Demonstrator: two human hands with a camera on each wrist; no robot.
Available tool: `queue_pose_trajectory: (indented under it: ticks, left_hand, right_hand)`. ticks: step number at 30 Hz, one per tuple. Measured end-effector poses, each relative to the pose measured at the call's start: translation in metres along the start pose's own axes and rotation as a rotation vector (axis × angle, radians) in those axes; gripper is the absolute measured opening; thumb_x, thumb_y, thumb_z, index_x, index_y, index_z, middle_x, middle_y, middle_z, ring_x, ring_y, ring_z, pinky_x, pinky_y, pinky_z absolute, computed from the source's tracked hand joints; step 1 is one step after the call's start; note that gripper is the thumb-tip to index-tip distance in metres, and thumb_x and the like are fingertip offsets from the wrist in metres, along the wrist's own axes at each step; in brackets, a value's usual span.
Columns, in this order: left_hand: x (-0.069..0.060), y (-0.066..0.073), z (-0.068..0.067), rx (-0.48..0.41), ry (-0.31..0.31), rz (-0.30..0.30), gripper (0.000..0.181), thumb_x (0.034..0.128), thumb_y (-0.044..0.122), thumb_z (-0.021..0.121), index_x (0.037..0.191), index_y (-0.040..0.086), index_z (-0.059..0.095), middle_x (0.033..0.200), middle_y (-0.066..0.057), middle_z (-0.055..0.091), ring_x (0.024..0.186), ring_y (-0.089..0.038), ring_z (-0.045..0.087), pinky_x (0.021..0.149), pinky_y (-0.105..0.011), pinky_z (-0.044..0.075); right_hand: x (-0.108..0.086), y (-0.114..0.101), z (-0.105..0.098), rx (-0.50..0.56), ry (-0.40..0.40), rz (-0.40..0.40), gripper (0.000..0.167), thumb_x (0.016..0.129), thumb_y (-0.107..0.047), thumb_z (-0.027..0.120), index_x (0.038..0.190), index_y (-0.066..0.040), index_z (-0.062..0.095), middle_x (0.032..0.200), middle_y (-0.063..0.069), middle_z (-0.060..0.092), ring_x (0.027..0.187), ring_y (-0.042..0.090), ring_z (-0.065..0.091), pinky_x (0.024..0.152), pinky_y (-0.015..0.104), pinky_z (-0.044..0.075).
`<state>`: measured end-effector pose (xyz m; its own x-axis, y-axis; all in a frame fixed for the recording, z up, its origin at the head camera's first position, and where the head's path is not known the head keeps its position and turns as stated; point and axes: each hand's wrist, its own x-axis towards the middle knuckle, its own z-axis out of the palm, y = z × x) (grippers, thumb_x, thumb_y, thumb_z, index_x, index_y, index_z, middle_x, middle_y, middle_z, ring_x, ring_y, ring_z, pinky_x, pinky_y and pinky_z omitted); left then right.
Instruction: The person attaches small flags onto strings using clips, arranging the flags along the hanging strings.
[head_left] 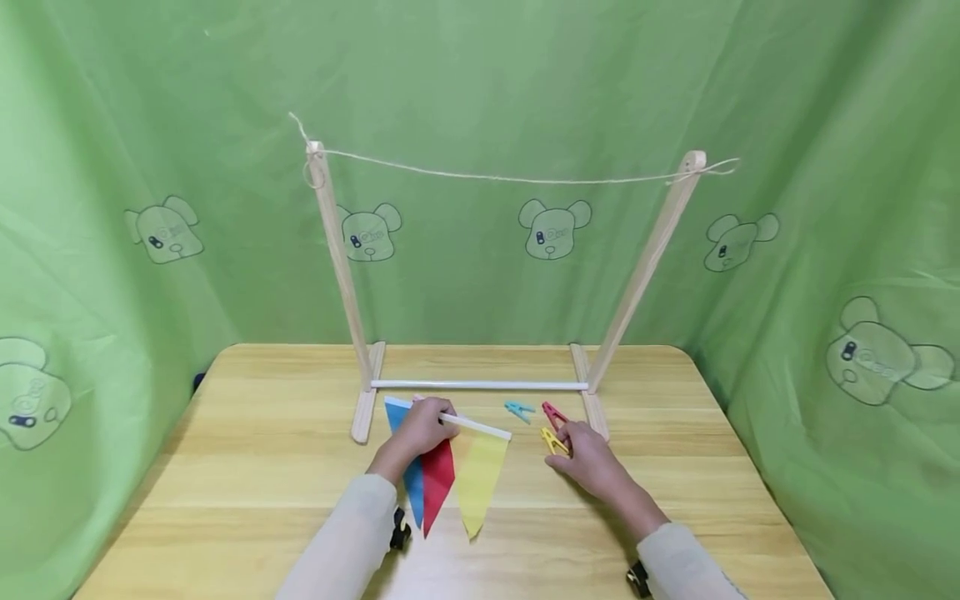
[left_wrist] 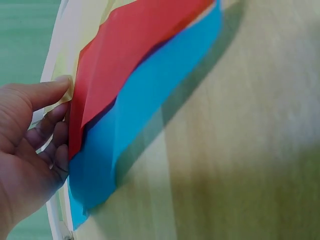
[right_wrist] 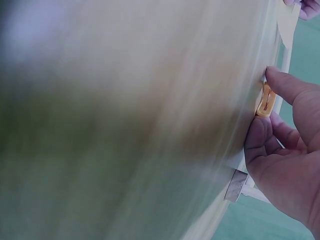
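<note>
My left hand point(head_left: 422, 427) pinches the white top edge of a few triangular pennants near the table's middle; the left wrist view shows thumb and fingertips at that edge. The blue pennant point(left_wrist: 145, 110) and red pennant point(left_wrist: 115, 65) overlap, and the yellow pennant point(head_left: 480, 475) spreads to the right. On the table to their right, my right hand point(head_left: 592, 458) has thumb and fingers around a yellow clothespin point(right_wrist: 266, 100). A red clothespin point(head_left: 553, 415) lies just beyond those fingers, with a blue clothespin point(head_left: 519, 410) farther left.
Behind the hands stands a wooden frame with a left post point(head_left: 341, 258), a right post point(head_left: 643, 271) and a white bottom bar point(head_left: 480, 385). A thin string point(head_left: 487, 177) sags between the post tops. A green curtain point(head_left: 480, 75) surrounds the wooden table point(head_left: 262, 467).
</note>
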<state>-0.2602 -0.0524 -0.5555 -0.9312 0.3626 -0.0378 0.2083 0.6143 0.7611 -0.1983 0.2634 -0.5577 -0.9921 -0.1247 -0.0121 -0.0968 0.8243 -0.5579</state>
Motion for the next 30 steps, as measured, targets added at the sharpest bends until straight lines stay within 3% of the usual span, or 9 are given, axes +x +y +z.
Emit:
queue_pose_trajectory:
  ticks: [13,20,30]
  left_hand:
    - [-0.003,-0.005,-0.003,0.007,0.047,0.043,0.010,0.0877,0.006,0.078,0.082,0.010,0.070,0.071,0.001,0.063,0.060,-0.012,0.051,0.054,-0.024,0.045]
    - [-0.006,-0.003,-0.007,-0.010,0.069,0.027,0.010,0.0865,0.005,0.076,0.081,0.010,0.071,0.070,0.002,0.063,0.059,-0.012,0.051,0.053,-0.024,0.045]
    - [-0.009,0.005,-0.010,-0.033,0.121,0.098,0.009,0.0881,0.008,0.078,0.085,0.013,0.072,0.074,0.004,0.065,0.063,-0.009,0.052,0.056,-0.022,0.045]
  right_hand:
    - [-0.003,-0.006,-0.001,0.020,0.003,0.001,0.033,0.085,-0.016,0.086,0.105,-0.002,0.063,0.091,0.006,0.056,0.077,0.016,0.049,0.060,0.024,0.040]
    - [-0.005,-0.009,-0.005,0.025,0.001,-0.005,0.032,0.086,-0.014,0.084,0.106,-0.001,0.064,0.095,0.008,0.058,0.080,0.017,0.050,0.061,0.024,0.043]
    - [-0.007,-0.006,-0.013,0.015,0.018,-0.027,0.032,0.086,-0.010,0.084,0.107,0.000,0.063,0.098,0.008,0.061,0.083,0.018,0.053,0.065,0.025,0.046]
